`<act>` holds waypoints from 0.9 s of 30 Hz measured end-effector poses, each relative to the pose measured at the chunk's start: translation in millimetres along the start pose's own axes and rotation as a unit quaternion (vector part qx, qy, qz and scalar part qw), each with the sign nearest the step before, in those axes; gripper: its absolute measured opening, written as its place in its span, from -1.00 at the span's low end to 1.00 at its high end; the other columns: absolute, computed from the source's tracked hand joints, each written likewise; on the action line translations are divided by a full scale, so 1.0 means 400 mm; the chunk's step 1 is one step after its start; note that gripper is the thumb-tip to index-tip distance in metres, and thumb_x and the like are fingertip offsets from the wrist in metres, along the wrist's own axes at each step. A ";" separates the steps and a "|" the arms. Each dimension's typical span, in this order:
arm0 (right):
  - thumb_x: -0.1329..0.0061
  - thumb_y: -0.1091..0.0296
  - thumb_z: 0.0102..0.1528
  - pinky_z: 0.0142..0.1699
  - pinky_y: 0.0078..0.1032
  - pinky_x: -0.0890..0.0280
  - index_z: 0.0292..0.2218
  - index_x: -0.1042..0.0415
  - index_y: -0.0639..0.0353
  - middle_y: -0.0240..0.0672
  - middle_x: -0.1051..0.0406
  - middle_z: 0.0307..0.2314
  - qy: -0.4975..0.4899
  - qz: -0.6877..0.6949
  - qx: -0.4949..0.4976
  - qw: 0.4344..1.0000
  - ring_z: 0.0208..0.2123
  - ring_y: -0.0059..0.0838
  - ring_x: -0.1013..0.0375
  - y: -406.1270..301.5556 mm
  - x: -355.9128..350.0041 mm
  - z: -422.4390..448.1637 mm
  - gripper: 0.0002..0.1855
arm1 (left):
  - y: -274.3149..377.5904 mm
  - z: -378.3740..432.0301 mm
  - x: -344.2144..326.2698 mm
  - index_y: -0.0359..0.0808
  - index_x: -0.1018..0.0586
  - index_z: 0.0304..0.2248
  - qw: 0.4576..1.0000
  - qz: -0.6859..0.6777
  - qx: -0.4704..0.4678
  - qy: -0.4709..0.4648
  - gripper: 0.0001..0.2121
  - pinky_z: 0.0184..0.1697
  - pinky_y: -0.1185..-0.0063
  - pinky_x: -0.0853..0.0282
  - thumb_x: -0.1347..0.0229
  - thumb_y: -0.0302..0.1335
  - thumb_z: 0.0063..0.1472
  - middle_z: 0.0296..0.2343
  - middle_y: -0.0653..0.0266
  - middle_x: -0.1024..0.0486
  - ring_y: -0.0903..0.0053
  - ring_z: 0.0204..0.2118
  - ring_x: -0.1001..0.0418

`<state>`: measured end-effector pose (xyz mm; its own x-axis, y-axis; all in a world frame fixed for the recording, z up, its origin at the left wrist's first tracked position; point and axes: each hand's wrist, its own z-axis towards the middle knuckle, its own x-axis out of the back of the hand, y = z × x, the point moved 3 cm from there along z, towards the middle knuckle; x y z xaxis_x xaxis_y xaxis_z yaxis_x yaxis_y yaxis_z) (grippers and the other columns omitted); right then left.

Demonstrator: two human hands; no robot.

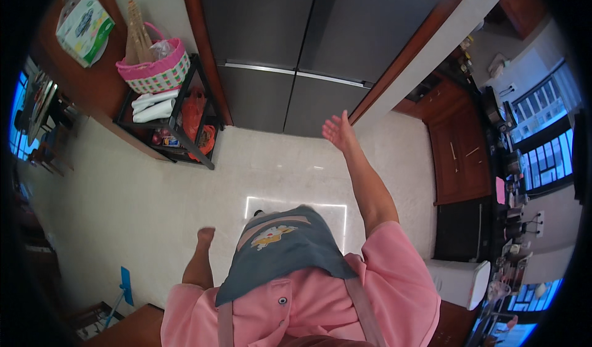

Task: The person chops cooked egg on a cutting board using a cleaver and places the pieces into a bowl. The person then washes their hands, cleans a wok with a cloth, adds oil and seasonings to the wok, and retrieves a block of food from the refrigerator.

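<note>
My right hand [341,132] reaches forward with its palm partly in view and the thumb raised away from the fingers. It holds nothing. In the picture it overlaps the lower edge of a dark grey four-door refrigerator [259,97]; whether it touches the door cannot be made out. My left hand [206,235] hangs low at my side over the pale tiled floor [152,199]. That hand is small and blurred, and its fingers are not clear. A blue-grey apron [277,245] with a cartoon print covers my front over a pink shirt.
Left of the refrigerator stands a black shelf rack [194,145] with a pink woven basket [155,71], white rolls [155,105] and red plastic bags [193,111]. Wooden cabinets [458,162] and a white bin [458,280] line the right side. A blue mop [125,284] leans lower left.
</note>
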<state>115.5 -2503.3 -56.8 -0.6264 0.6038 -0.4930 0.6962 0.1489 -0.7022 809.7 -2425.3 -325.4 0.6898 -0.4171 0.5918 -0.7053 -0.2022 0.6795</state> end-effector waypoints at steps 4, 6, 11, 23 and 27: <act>0.21 -0.48 0.19 0.07 -0.09 -0.40 0.30 0.03 0.09 -0.04 -0.20 0.15 -0.005 0.058 0.044 0.997 0.06 -0.08 -0.35 -0.129 -0.121 0.168 -0.04 | 0.318 0.289 0.068 -0.33 -0.66 -0.26 0.991 -0.117 0.056 0.027 -0.75 -0.20 0.47 -0.44 -0.19 -0.31 0.19 -0.38 0.29 -0.62 0.51 -0.31 -0.53; 0.21 -0.55 0.15 0.12 -0.06 -0.36 0.31 0.04 0.11 -0.01 -0.13 0.22 0.016 0.099 0.063 0.993 0.09 -0.04 -0.34 -0.180 -0.177 0.284 0.03 | 0.439 0.376 0.098 -0.31 -0.59 -0.02 0.984 -0.161 0.032 0.074 -0.61 -0.19 0.52 -0.43 -0.18 -0.25 0.23 -0.26 0.27 -0.60 0.54 -0.27 -0.51; 0.24 -0.69 0.03 0.10 -0.01 -0.37 0.39 0.29 0.05 0.03 -0.05 0.24 0.069 0.184 0.031 0.980 0.15 0.00 -0.27 -0.204 -0.102 0.577 0.24 | 0.698 0.376 0.102 -0.27 -0.45 0.12 0.949 -0.284 0.131 0.026 -0.43 -0.25 0.60 -0.39 -0.16 -0.07 0.25 -0.28 0.28 -0.60 0.61 -0.32 -0.49; 0.35 -0.87 -0.12 0.33 -0.05 0.01 0.23 -0.02 0.22 -0.16 -0.14 0.14 0.184 0.325 0.022 0.927 0.21 -0.13 -0.13 -0.128 -0.136 0.802 0.31 | 1.021 0.412 0.143 -0.26 -0.33 0.20 0.877 -0.438 0.187 -0.057 -0.35 0.06 0.37 -0.30 0.10 0.10 0.37 -0.08 0.19 -0.56 0.46 -0.07 -0.51; 0.42 -0.88 -0.12 0.34 -0.09 0.01 0.25 -0.09 0.21 -0.20 -0.12 0.21 0.128 0.402 0.009 0.907 0.22 -0.15 -0.13 -0.131 -0.256 0.799 0.33 | 1.181 0.538 0.150 -0.25 -0.36 0.19 0.891 -0.422 0.106 -0.126 -0.37 0.05 0.46 -0.33 0.11 0.10 0.38 -0.09 0.20 -0.57 0.48 -0.08 -0.51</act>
<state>31.2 -2823.3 -133.8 0.1841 0.6744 -0.7151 0.8840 -0.4317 -0.1796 482.4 -2736.3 -62.2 0.9492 -0.2178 -0.2272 0.0148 -0.6902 0.7234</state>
